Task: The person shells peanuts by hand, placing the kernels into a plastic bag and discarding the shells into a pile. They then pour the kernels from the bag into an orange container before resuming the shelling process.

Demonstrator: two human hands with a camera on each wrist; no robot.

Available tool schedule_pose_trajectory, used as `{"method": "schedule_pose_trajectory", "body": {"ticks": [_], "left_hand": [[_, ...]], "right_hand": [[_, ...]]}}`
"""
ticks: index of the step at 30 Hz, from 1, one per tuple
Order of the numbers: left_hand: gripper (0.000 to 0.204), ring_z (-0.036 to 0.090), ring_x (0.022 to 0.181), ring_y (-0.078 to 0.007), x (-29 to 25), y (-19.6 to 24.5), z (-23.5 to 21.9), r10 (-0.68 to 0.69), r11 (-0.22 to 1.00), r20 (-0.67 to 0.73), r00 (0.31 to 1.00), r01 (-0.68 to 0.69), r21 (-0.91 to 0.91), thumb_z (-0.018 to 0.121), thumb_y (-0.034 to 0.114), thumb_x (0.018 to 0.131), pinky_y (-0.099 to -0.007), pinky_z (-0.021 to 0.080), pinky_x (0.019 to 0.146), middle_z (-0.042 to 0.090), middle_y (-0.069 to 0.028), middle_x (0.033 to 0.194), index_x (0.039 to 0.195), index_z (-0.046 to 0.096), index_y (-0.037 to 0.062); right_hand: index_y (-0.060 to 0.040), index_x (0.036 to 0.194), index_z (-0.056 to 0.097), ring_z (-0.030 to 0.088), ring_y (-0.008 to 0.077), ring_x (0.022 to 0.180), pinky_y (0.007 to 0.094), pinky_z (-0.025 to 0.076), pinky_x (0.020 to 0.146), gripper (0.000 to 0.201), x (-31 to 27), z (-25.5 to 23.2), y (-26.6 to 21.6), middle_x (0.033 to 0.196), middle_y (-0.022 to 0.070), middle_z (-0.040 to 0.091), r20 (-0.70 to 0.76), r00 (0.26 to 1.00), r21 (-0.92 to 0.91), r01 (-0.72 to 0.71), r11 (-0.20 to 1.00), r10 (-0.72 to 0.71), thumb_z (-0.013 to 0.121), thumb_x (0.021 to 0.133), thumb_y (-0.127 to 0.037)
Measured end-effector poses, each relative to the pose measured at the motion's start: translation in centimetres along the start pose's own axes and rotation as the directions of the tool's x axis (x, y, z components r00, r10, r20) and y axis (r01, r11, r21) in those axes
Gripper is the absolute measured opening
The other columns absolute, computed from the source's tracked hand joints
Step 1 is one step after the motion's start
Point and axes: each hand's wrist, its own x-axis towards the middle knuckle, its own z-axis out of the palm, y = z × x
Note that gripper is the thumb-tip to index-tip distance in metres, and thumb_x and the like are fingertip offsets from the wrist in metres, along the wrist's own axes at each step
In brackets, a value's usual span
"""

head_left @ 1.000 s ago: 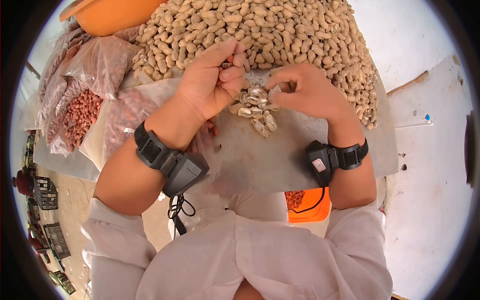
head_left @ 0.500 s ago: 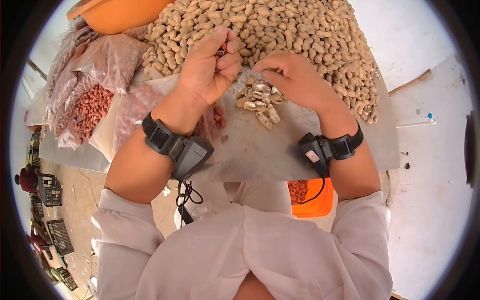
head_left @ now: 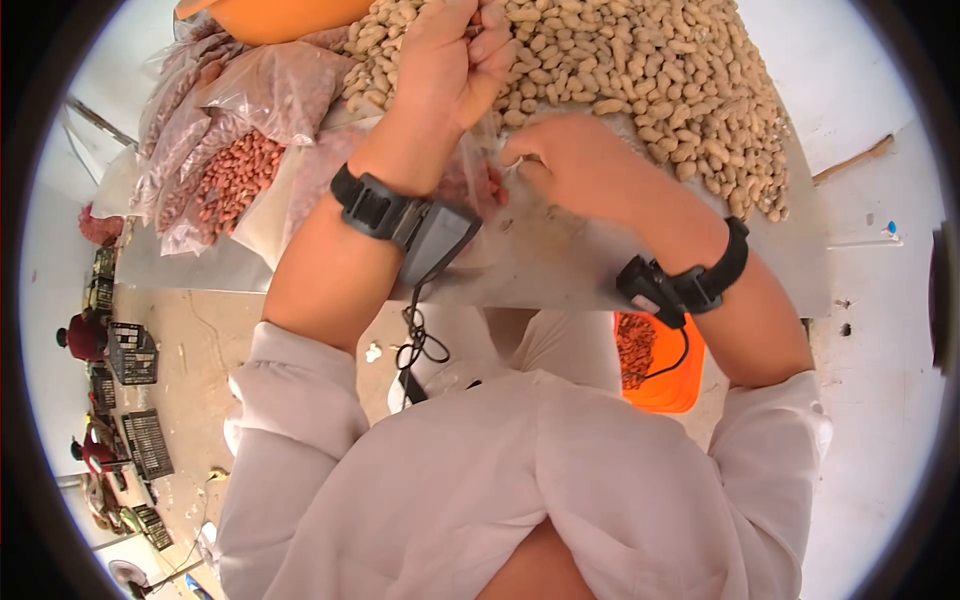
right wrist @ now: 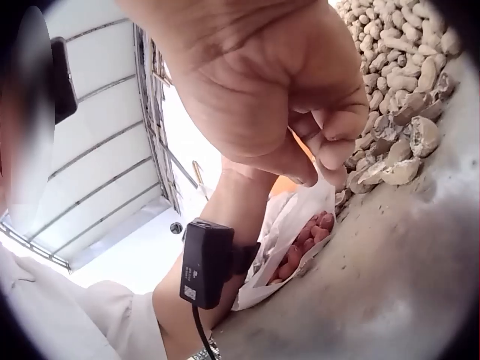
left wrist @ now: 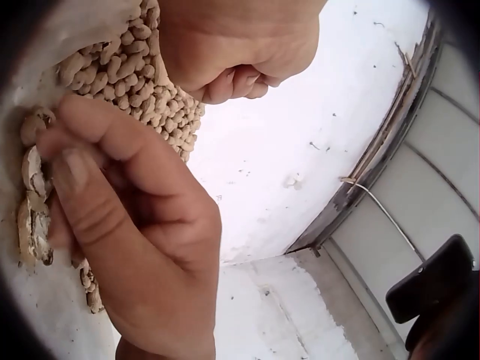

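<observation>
At the edge of the unshelled peanut heap (head_left: 640, 60), my left hand (head_left: 455, 65) is curled round something reddish, like a peanut kernel (head_left: 476, 18). The same hand (left wrist: 240, 49) shows as a fist in the left wrist view, its contents hidden. Low over the metal tabletop (head_left: 560, 270), my right hand (head_left: 585, 165) has bent fingers. The right wrist view shows its (right wrist: 277, 105) thumb and fingertips apart, nothing visible between them. Broken shells (right wrist: 401, 161) lie beside these fingers; the head view hides them. My right hand (left wrist: 142, 217) reaches the shells (left wrist: 34, 202) in the left wrist view.
Plastic bags of reddish kernels (head_left: 270, 95) sit at the left, one showing loose kernels (head_left: 237, 175). An orange basin (head_left: 290, 18) stands behind them. Below the table's front edge is an orange container (head_left: 675, 370) with reddish contents. A white wall (head_left: 890, 300) stands at the right.
The head view has shifted, with the table now higher and farther right. My right hand has moved toward the body and left over the table, covering the shells. My left hand remains curled by the heap.
</observation>
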Motion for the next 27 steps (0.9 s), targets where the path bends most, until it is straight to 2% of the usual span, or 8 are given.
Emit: {"method": "schedule_pose_trajectory", "body": {"ticks": [4, 7, 13, 16, 19, 23, 26, 27], "left_hand": [[0.018, 0.038, 0.052, -0.0067, 0.4, 0.9, -0.2, 0.069, 0.997, 0.006, 0.998, -0.070, 0.036, 0.047, 0.024, 0.097, -0.0199, 0.033, 0.048, 0.051, 0.0004, 0.071, 0.088, 0.050, 0.0086], [0.018, 0.039, 0.052, -0.0069, 0.6, 1.9, 0.3, 0.109, 0.990, -0.001, 0.994, -0.109, 0.084, 0.049, 0.025, 0.096, -0.0201, 0.034, 0.048, 0.052, 0.0004, 0.071, 0.088, 0.051, 0.0086], [0.018, 0.041, 0.051, -0.0070, 0.5, 3.7, 0.1, 0.087, 0.987, 0.127, 0.988, -0.103, 0.125, 0.051, 0.026, 0.095, -0.0200, 0.034, 0.046, 0.053, -0.0001, 0.071, 0.089, 0.053, 0.0084], [0.021, 0.041, 0.050, -0.0071, -0.3, 4.2, 0.9, -0.050, 0.985, 0.161, 0.986, 0.022, 0.172, 0.053, 0.029, 0.094, -0.0202, 0.035, 0.045, 0.054, -0.0005, 0.070, 0.088, 0.055, 0.0086], [0.012, 0.044, 0.056, -0.0083, -2.0, 4.3, 2.0, -0.165, 0.984, 0.126, 0.978, 0.156, 0.081, 0.054, 0.016, 0.092, -0.0211, 0.038, 0.052, 0.053, -0.0018, 0.070, 0.086, 0.055, 0.0058], [0.020, 0.035, 0.054, -0.0044, -4.2, 3.3, 2.0, -0.272, 0.950, 0.170, 0.947, 0.236, 0.206, 0.049, 0.022, 0.096, -0.0172, 0.028, 0.045, 0.049, 0.0005, 0.073, 0.090, 0.055, 0.0032], [0.021, 0.040, 0.057, -0.0032, -6.4, 3.7, 2.8, -0.479, 0.512, 0.055, 0.876, 0.228, 0.828, 0.052, 0.021, 0.094, -0.0170, 0.029, 0.046, 0.052, 0.0009, 0.070, 0.086, 0.059, 0.0034], [0.018, 0.050, 0.059, -0.0113, -6.9, 3.5, 2.3, -0.444, 0.281, 0.144, 0.884, -0.015, 0.960, 0.056, 0.018, 0.091, -0.0234, 0.038, 0.049, 0.057, -0.0042, 0.068, 0.086, 0.063, 0.0024]], "right_hand": [[-0.0079, 0.089, 0.068, 0.059, 0.0330, 0.081, 0.0421, 0.046, 0.073, 0.019, 1.4, 0.3, -0.7, 0.084, 0.0142, 0.062, 0.201, 0.978, -0.021, -0.057, 0.998, 0.060, 0.053, 0.076, -0.009], [-0.0071, 0.088, 0.068, 0.059, 0.0329, 0.082, 0.0415, 0.046, 0.073, 0.019, 1.8, 0.9, -0.4, 0.086, 0.0143, 0.062, 0.232, 0.963, -0.029, -0.134, 0.991, 0.137, 0.053, 0.076, -0.010], [-0.0032, 0.086, 0.069, 0.060, 0.0311, 0.079, 0.0392, 0.047, 0.072, 0.018, 1.9, 1.3, -0.4, 0.084, 0.0144, 0.064, 0.103, 0.985, 0.009, -0.138, 0.990, 0.136, 0.055, 0.077, -0.011], [-0.0047, 0.076, 0.070, 0.061, 0.0339, 0.069, 0.0423, 0.049, 0.065, 0.015, 2.0, 0.5, -1.4, 0.072, 0.0170, 0.063, -0.030, 0.989, 0.187, -0.135, 0.973, 0.143, 0.057, 0.072, -0.012], [-0.0045, 0.076, 0.070, 0.061, 0.0316, 0.067, 0.0396, 0.049, 0.064, 0.016, 2.2, 0.0, -2.3, 0.069, 0.0152, 0.063, -0.117, 0.973, 0.305, -0.156, 0.940, 0.199, 0.061, 0.069, -0.015], [-0.0044, 0.078, 0.070, 0.061, 0.0307, 0.063, 0.0368, 0.049, 0.064, 0.017, 2.5, 2.1, -1.3, 0.068, 0.0152, 0.064, -0.377, 0.917, 0.288, -0.017, 0.957, 0.130, 0.065, 0.069, -0.018], [-0.0026, 0.082, 0.071, 0.062, 0.0270, 0.060, 0.0350, 0.050, 0.062, 0.018, 2.7, 2.6, -0.5, 0.070, 0.0162, 0.065, -0.310, 0.924, 0.439, -0.069, 0.896, 0.223, 0.067, 0.069, -0.015], [-0.0012, 0.084, 0.070, 0.062, 0.0251, 0.060, 0.0342, 0.050, 0.061, 0.018, 2.9, 2.3, -0.1, 0.071, 0.0162, 0.066, -0.219, 0.937, 0.477, -0.141, 0.868, 0.272, 0.068, 0.069, -0.012]]}}
